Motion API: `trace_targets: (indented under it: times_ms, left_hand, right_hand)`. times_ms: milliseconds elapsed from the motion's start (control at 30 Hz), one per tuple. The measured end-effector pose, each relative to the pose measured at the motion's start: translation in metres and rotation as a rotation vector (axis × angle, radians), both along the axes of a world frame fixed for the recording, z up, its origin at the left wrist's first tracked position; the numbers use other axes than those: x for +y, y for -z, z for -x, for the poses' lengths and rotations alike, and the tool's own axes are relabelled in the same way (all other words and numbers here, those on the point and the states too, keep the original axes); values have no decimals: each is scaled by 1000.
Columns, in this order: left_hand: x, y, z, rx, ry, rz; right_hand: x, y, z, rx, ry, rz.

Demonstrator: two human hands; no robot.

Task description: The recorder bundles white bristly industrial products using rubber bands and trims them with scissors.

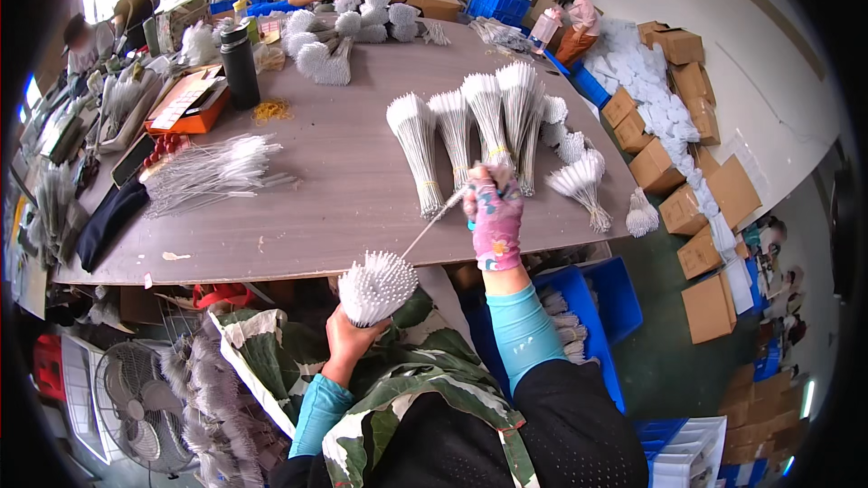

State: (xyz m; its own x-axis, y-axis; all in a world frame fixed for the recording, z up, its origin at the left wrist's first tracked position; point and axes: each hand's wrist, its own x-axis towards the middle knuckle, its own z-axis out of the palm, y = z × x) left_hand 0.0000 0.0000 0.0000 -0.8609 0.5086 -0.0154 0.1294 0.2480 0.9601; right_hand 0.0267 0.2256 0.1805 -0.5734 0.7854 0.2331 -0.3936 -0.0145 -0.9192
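Note:
My left hand is bare and grips a bundle of white bristle brushes upright over my lap, bristle heads up. My right hand, in a pink patterned glove, pinches a single thin wire brush whose stem slants down toward the bundle. Just beyond that hand, several tied bundles of white brushes lie fanned on the grey-brown table.
Loose brushes lie at the table's left beside an orange tray and a black bottle. Other people work at the far end and left side. A blue bin, cardboard boxes and a floor fan surround me.

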Motion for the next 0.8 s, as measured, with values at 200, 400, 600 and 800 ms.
trace_targets:
  times_ms: [200,400,600,800]
  left_hand:
    - [-5,2,-9,119,-113,16]
    - [0,21,-7,13,-77,-77]
    - [-8,6,1,-138,-45,-458]
    - [-1,19,-1,-192,-120,-420]
  right_hand:
    - [-25,-41,-37,190,-113,-270]
    - [61,-56,-47,279,-13,226]
    - [33,23,-9,-94,-289,429]
    - [-9,41,56,-281,-484,368]
